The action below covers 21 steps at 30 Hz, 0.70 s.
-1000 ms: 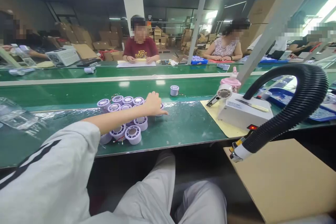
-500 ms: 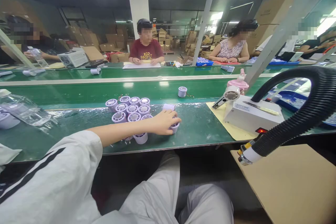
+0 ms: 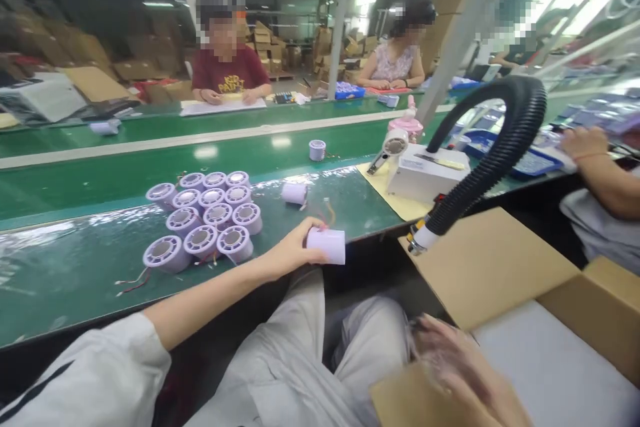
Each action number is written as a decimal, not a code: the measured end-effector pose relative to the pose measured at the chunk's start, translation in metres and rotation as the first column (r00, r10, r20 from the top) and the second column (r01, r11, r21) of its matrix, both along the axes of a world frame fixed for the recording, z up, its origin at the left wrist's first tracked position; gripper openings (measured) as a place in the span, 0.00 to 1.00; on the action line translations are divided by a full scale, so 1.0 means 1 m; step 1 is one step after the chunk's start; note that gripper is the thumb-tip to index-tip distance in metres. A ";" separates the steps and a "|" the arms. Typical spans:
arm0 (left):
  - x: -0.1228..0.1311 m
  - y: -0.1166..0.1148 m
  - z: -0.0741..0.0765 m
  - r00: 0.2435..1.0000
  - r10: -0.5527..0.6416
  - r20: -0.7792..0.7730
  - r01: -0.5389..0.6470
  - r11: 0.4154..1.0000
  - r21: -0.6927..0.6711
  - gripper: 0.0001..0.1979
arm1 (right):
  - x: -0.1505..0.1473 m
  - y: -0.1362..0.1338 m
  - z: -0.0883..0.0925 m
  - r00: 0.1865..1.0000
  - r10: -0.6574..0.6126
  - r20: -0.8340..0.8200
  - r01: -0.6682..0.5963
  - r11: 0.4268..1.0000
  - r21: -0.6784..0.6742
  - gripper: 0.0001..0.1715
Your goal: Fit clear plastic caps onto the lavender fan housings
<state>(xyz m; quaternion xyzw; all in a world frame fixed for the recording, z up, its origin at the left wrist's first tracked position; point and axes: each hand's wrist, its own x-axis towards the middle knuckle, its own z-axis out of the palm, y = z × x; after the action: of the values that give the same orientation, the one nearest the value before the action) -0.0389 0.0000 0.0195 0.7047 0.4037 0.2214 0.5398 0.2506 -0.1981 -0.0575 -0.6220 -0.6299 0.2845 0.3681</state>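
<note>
My left hand [image 3: 300,247] is wrapped round a lilac cylindrical fan unit [image 3: 327,245], which lies on its side in the grip just over the table's front edge. Thin wires trail from its back. Another lilac unit [image 3: 295,193] rests on its side on the table behind it. To the left stands a cluster of several such units [image 3: 203,240], round vented ends up, some with wires hanging out. My right hand [image 3: 460,360] is low at the right, beside the open cardboard box [image 3: 530,260]. Motion smears its fingers; a shiny, see-through patch shows near them.
A white machine [image 3: 425,177] with a black flexible hose [image 3: 530,120] stands right of the units. One unit [image 3: 317,150] sits on the green belt [image 3: 240,153]. Blue trays [image 3: 530,163] and a co-worker's hand [image 3: 585,143] are at the right. Two people sit opposite.
My left hand has lifted a fan unit from the table, tipped it sideways and brought it to the front edge. My right hand has come into view. The camera has turned right.
</note>
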 end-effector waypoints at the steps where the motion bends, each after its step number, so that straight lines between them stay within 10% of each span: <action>1: 0.006 -0.009 -0.008 0.982 0.026 0.188 0.024 0.966 -0.259 0.23 | -0.013 0.003 0.002 0.996 0.057 0.071 -0.059 0.998 0.031 0.26; 5: 0.032 -0.037 -0.041 0.923 0.047 0.382 0.287 0.576 -0.765 0.23 | -0.054 0.014 0.021 0.930 0.048 0.363 -0.118 0.978 0.172 0.31; 7: 0.040 -0.042 -0.050 0.922 -0.077 0.380 0.363 0.517 -0.775 0.22 | -0.063 0.015 0.032 0.888 0.007 0.459 -0.120 0.969 0.217 0.31; 14: 0.052 -0.037 -0.035 0.755 -0.656 0.014 0.630 0.719 -0.295 0.13 | -0.065 0.015 0.043 0.797 0.014 0.604 -0.094 0.990 0.102 0.26; 21: 0.050 -0.045 -0.039 0.843 -0.521 -0.137 0.537 0.830 0.149 0.10 | -0.065 0.022 0.029 0.936 0.011 0.352 0.005 0.999 -0.043 0.10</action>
<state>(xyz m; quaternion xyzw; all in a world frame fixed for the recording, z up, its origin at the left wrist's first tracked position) 0.0111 -0.0455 -0.0199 0.8444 0.1947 0.0671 0.4946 0.1856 -0.1760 -0.0289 -0.6696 -0.6803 0.1827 0.2356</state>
